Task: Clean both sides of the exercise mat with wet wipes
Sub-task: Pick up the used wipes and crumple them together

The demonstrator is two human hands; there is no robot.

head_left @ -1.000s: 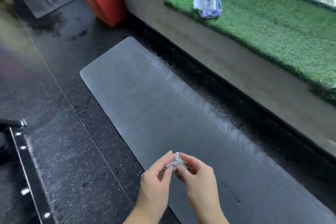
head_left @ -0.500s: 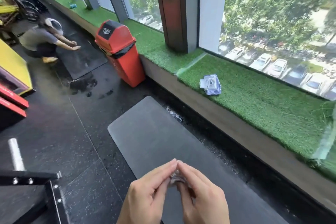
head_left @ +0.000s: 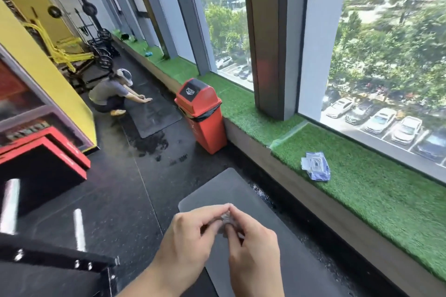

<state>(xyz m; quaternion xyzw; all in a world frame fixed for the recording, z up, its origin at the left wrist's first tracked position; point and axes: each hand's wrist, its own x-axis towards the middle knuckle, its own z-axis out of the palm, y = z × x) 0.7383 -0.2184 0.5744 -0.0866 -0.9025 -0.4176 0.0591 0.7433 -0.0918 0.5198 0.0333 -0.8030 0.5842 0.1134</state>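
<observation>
Both the left hand [head_left: 190, 236] and right hand [head_left: 251, 241] pinch a crumpled wet wipe [head_left: 226, 218] above the exercise mat [head_left: 241, 190], which lies flat on the floor. Wiping looks paused or finished; the red bin [head_left: 200, 116] stands ahead, and how much of the mat is clean is unclear.

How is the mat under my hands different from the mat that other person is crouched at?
The near mat looks pale grey; the far mat is nearly black. The near mat has rounded corners and dry floor at its end; the far mat has dark wet patches on the floor beside it. Both lie flat along the ledge.
</observation>
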